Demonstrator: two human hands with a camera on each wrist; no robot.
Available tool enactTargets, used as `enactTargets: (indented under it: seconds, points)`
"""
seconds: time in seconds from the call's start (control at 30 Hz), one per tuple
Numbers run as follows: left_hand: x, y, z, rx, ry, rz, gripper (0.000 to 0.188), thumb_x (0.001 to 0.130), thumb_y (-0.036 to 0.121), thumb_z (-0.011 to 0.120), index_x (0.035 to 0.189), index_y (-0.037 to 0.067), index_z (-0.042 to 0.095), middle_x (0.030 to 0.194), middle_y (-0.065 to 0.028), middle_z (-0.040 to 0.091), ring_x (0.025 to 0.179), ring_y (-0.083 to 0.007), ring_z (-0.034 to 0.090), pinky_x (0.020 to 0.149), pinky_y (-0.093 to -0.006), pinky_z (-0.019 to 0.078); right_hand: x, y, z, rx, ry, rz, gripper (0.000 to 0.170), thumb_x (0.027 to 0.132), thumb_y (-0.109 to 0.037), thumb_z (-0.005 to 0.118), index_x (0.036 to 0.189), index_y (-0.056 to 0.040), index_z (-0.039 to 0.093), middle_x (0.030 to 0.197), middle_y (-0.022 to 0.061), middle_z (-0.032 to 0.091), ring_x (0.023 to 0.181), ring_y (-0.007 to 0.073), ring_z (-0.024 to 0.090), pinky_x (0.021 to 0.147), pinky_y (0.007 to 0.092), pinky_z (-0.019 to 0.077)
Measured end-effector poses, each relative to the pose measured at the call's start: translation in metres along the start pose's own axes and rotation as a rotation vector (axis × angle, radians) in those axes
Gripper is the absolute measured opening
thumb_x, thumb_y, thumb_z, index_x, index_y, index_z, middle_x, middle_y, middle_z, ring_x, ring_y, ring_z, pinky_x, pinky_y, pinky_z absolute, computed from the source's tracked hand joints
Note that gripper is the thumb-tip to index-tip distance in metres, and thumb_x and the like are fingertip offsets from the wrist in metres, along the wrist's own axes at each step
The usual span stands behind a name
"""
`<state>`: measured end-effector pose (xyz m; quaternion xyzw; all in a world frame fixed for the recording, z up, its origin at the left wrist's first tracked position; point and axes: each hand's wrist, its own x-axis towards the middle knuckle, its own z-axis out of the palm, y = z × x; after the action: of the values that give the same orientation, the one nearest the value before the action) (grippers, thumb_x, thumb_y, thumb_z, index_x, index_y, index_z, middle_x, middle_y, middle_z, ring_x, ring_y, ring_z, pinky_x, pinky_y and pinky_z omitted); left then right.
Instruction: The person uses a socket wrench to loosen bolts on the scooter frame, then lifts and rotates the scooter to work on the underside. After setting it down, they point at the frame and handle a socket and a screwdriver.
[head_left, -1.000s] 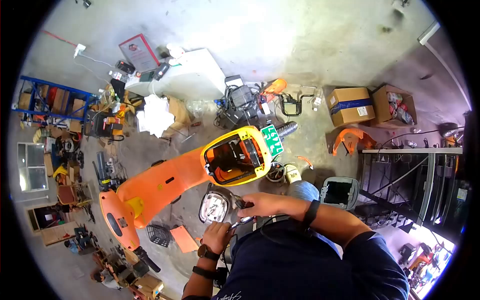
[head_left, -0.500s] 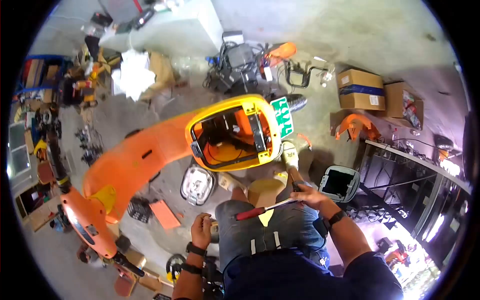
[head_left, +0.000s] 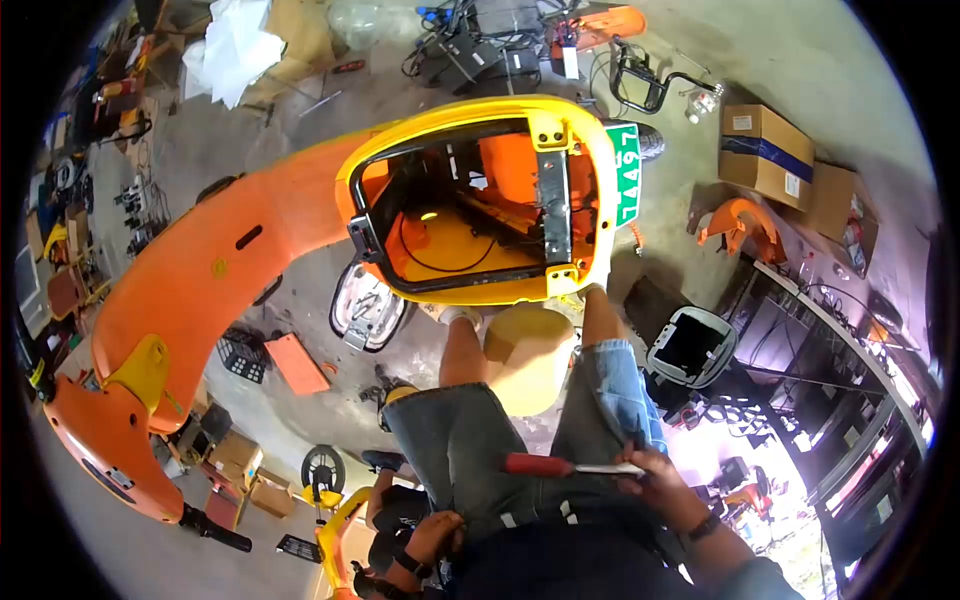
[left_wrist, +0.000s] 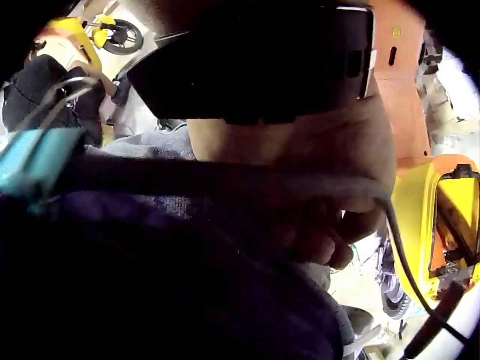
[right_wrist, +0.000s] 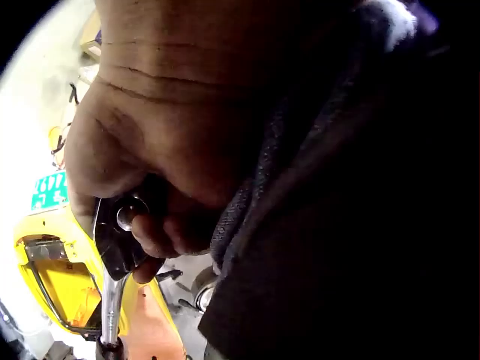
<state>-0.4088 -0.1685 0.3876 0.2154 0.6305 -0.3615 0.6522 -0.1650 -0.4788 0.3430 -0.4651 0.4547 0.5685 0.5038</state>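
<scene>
My right hand [head_left: 655, 480] is beside my right hip, its fingers curled round the metal end of a red-handled tool [head_left: 538, 464]. The handle points left across the lap of the denim shorts [head_left: 455, 430]. In the right wrist view, a black piece [right_wrist: 120, 240] with a round metal knob sits between the fingers, above a shiny metal shaft [right_wrist: 112, 307]. Near the left hip, my left hand [head_left: 432, 538] hangs close against the shorts with its fingers loosely bent. Nothing shows in those fingers [left_wrist: 319, 247] in the left wrist view, where the wrist strap and dark clothing hide much of the hand.
An orange scooter body [head_left: 220, 240] with an open yellow-rimmed bay [head_left: 480, 298] stands ahead. A yellowish stool [head_left: 530, 370] is between my legs. An orange panel [head_left: 297, 362] and a grey frame [head_left: 692, 345] lie about the floor. Cardboard boxes [head_left: 765, 150] stand at right.
Both hands moved apart from the work in front to my hips, the right one carrying the red-handled tool. The left hand let go of what it touched. The head view tilted down toward my lap.
</scene>
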Motion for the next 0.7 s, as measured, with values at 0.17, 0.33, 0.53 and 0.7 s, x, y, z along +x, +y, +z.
enactTargets:
  seconds: [0.17,0.33,0.53,0.7]
  points:
    - [0.001,0.021,0.013,0.263,0.019,0.073,0.029,0.097,0.024,0.046,0.089,0.001,0.060,0.071,-0.0077,0.061,0.062,-0.0176,0.058,0.057,-0.0281,0.0473,0.009,-0.004,-0.001,0.252,-0.149,0.057,0.027,0.083,-0.033,0.062,0.087,-0.0079,0.054,0.070,0.0068,0.052,0.049,0.0155,0.045,0.044,0.0284,0.0341]
    - [0.050,0.064,0.002,0.656,-0.028,0.163,0.026,0.093,0.025,0.054,0.095,-0.001,0.059,0.076,-0.0112,0.064,0.065,-0.0236,0.062,0.061,-0.0314,0.0501,0.082,-0.067,0.045,-0.282,0.017,0.076,0.023,0.087,-0.028,0.060,0.092,-0.0068,0.053,0.073,0.0059,0.058,0.050,0.0131,0.049,0.044,0.0243,0.0377]
    - [0.164,0.188,0.044,1.204,0.447,1.068,0.038,0.080,0.022,0.066,0.111,0.004,0.057,0.107,-0.0184,0.060,0.103,-0.0350,0.055,0.090,-0.0423,0.0424,0.240,-0.074,0.082,-1.160,-0.150,-0.454,0.026,0.086,-0.021,0.058,0.106,-0.0044,0.056,0.085,0.0107,0.065,0.072,0.0233,0.061,0.064,0.0339,0.0484]
    - [0.300,0.182,0.045,1.417,0.158,1.000,0.053,0.080,0.032,0.065,0.122,0.004,0.053,0.119,-0.0198,0.055,0.110,-0.0390,0.050,0.097,-0.0449,0.0375,0.352,-0.060,0.080,-2.168,-0.430,-0.137,0.049,0.087,-0.023,0.051,0.136,-0.0204,0.044,0.133,0.0183,0.047,0.118,0.0342,0.050,0.097,0.0429,0.0420]
